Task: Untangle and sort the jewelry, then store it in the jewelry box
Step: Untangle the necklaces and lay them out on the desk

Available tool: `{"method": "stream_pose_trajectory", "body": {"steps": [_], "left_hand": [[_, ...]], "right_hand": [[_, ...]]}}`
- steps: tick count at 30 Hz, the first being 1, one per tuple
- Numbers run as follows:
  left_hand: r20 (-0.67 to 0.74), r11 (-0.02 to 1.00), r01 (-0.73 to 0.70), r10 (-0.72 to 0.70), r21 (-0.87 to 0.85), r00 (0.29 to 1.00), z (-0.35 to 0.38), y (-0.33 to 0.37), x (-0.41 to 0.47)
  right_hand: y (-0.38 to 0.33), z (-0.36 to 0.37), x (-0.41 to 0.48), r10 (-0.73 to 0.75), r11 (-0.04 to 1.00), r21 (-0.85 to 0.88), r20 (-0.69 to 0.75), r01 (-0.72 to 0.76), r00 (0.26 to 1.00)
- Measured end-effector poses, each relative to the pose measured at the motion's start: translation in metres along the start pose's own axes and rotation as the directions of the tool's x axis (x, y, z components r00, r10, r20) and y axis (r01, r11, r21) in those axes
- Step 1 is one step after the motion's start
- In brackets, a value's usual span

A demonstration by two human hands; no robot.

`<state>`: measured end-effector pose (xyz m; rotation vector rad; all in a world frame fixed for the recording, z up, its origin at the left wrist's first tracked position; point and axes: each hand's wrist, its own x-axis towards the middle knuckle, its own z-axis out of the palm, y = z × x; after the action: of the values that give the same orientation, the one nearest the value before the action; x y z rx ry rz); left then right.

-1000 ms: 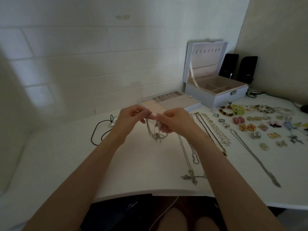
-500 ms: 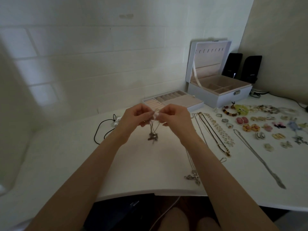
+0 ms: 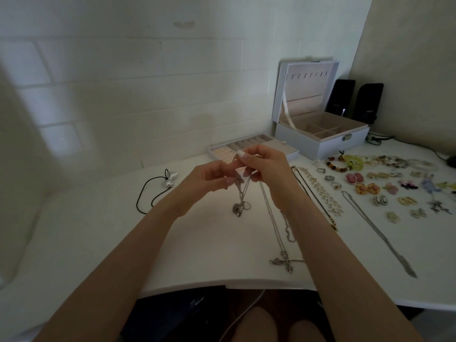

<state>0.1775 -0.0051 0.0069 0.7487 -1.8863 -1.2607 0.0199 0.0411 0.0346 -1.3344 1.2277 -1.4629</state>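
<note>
Step in hand, I think: untangling. The left hand [image 3: 212, 178] & right hand [image 3: 267, 169] were both up over the table [image 3: 98, 233]; each one pinched the top of a silver chain tangle [image 3: 241, 191]; its charm [image 3: 237, 210] hung down near the white top. Next move prob. needs small, slow pulls so no link snaps; then it can go w/ the other chains [image 3: 318, 191] laid out on the right. The jewelry box [image 3: 320, 144] stood open at the back by the white brick wall [image 3: 148, 82]; two black speakers [image 3: 355, 99] sat behind it.

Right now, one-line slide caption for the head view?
Left hand and right hand pinch tangled silver chains over the white table; jewelry box open behind.
</note>
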Motion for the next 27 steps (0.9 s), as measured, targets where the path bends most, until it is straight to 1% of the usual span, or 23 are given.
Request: {"method": "stream_pose_trajectory", "body": {"steps": [4,6,8,10,11,12,14,16,18,21,24,27], "left_hand": [[0.047,1.000,-0.001,0.001,0.011,0.999,-0.003,0.001,-0.002],[0.049,1.000,0.017,-0.016,-0.026,0.999,-0.003,0.002,-0.002],[0.047,0.991,0.059,-0.053,-0.119,0.997,-0.003,0.003,-0.002],[0.050,0.967,0.105,-0.096,-0.234,0.994,-0.004,0.004,-0.001],[0.048,0.952,0.124,-0.115,-0.279,0.992,-0.003,0.005,-0.001],[0.040,0.939,0.138,-0.132,-0.315,0.990,-0.003,0.005,0.000],[0.001,0.921,0.146,-0.156,-0.360,0.988,-0.002,0.003,0.001],[-0.035,0.913,0.147,-0.173,-0.381,0.984,-0.002,0.003,0.002],[-0.019,0.909,0.159,-0.180,-0.385,0.984,-0.002,0.003,0.002],[-0.006,0.926,0.150,-0.162,-0.347,0.987,-0.003,0.005,0.000],[-0.042,0.950,0.126,-0.144,-0.286,0.989,-0.004,0.005,0.000],[-0.067,0.977,0.115,-0.129,-0.182,0.989,-0.005,0.002,0.001]], "right_hand": [[-0.002,0.000,-0.001,0.010,1.000,0.020,0.007,-0.010,1.000],[0.000,0.000,0.000,0.025,1.000,0.009,-0.032,-0.025,0.999],[0.006,0.000,0.002,0.020,0.995,-0.096,-0.108,-0.030,0.994],[0.012,0.000,0.003,-0.047,0.967,-0.254,-0.181,0.000,0.982],[0.013,0.000,0.001,-0.088,0.953,-0.302,-0.191,0.027,0.978],[0.013,0.002,-0.001,-0.116,0.945,-0.323,-0.173,0.055,0.978],[0.012,0.008,-0.006,-0.121,0.922,-0.377,-0.073,0.085,0.990],[0.017,0.015,-0.008,-0.116,0.863,-0.495,-0.004,0.099,0.993],[0.022,0.020,-0.008,-0.167,0.833,-0.540,-0.034,0.122,0.985],[0.023,0.020,-0.007,-0.211,0.872,-0.468,-0.097,0.143,0.973],[0.020,0.015,-0.005,-0.178,0.886,-0.447,-0.078,0.125,0.981],[0.019,0.008,-0.003,-0.093,0.905,-0.421,-0.055,0.061,0.994]]}}
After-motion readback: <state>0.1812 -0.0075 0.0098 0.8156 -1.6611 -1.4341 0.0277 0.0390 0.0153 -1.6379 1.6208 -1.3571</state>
